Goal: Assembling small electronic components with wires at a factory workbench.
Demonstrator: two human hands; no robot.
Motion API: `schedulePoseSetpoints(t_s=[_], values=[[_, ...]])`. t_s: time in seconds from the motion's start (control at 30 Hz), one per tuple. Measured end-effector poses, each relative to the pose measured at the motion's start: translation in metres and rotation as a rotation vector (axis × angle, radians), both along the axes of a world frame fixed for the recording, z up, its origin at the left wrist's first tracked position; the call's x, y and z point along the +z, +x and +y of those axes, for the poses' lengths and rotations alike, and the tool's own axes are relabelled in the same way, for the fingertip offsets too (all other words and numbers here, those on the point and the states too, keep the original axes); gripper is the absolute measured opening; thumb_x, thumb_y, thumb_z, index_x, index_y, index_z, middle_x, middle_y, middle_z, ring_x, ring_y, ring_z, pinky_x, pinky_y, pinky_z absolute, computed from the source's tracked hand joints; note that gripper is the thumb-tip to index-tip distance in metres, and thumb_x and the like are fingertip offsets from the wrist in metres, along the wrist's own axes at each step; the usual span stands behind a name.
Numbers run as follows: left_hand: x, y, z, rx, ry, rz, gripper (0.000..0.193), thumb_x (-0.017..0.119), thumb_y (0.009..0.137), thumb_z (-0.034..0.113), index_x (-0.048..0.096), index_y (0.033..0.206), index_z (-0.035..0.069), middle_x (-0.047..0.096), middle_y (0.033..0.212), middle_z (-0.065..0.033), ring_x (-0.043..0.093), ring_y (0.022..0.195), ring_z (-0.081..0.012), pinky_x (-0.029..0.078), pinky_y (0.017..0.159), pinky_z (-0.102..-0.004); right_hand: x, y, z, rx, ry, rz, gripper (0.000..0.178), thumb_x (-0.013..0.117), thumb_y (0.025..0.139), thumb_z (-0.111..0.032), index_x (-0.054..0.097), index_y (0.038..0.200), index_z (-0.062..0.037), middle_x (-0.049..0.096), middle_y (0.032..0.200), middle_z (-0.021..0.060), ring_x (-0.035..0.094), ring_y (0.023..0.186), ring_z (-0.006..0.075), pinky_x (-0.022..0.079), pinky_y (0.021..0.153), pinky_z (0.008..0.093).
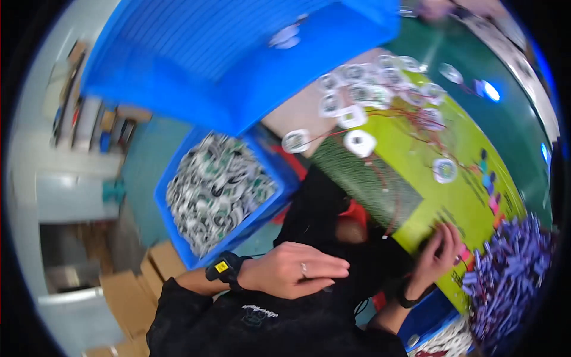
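My left hand (297,271) hangs over my lap, its fingers stretched out close together, and I see nothing in it. By the near edge of a yellow-green mat (425,220), my right hand (439,256) has loosely curved fingers, somewhat blurred; nothing shows between them. White rounded discs with wires lie on the mat, among them a square-cornered white piece (359,143) on a dark green textured patch (357,169). A lone white disc (444,171) rests farther right. A heap of purple strip-like pieces (511,273) lies to the right of my right hand.
On my left stands a blue bin (172,238) full of white discs. A large blue tub (178,89) tilts across the far left, with a few pale pieces inside. Cardboard boxes (128,297) stand at lower left. Another blue bin (422,318) sits below my right wrist.
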State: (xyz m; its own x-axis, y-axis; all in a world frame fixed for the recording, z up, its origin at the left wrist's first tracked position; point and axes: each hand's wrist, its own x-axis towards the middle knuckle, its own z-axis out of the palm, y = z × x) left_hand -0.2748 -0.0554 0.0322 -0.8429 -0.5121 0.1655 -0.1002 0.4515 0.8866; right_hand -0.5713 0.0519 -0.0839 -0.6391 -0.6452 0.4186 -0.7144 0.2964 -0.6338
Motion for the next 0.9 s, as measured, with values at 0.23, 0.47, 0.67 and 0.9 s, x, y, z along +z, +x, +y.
schedulePoseSetpoints(t_s=[0.23,0.47,0.67,0.9], values=[[-0.092,0.191,-0.010,1.375,-0.138,-0.482,0.024,0.072,0.093,0.016,0.070,0.113,0.002,0.073,0.092,-0.0100,0.067,0.075,-0.0156,0.052,0.065,-0.0299,-0.010,0.011,-0.013,0.071,0.099,0.164,0.017,0.063,0.098,-0.002,0.071,0.113,0.0027,0.067,0.120,0.0164,0.063,0.109,0.0301,0.050,0.096,0.0397],[-0.134,0.238,-0.060,1.118,-0.212,-0.570,0.032,0.076,0.085,0.014,0.071,0.115,0.004,0.068,0.115,-0.0145,0.066,0.096,-0.0311,0.052,0.090,-0.0389,-0.010,0.010,0.001,0.078,0.110,0.159,0.018,0.063,0.098,-0.002,0.071,0.113,0.0022,0.067,0.123,0.0154,0.062,0.112,0.0302,0.049,0.096,0.0396],[-0.126,0.240,-0.060,1.180,-0.139,-0.598,0.022,0.073,0.091,0.015,0.076,0.110,0.004,0.075,0.098,-0.0133,0.072,0.082,-0.0261,0.055,0.075,-0.0333,-0.014,0.005,0.000,0.093,0.064,0.059,0.018,0.061,0.100,-0.003,0.070,0.114,0.0045,0.065,0.123,0.0154,0.063,0.111,0.0263,0.053,0.096,0.0372],[-0.102,0.221,-0.049,1.222,0.684,0.184,0.020,0.060,0.103,0.016,0.062,0.115,0.000,0.069,0.109,-0.0082,0.070,0.094,-0.0177,0.059,0.080,-0.0324,0.015,0.018,-0.006,0.071,-0.064,-0.147,0.020,0.056,0.102,0.000,0.068,0.116,0.0071,0.065,0.124,0.0157,0.062,0.114,0.0230,0.053,0.098,0.0350]])
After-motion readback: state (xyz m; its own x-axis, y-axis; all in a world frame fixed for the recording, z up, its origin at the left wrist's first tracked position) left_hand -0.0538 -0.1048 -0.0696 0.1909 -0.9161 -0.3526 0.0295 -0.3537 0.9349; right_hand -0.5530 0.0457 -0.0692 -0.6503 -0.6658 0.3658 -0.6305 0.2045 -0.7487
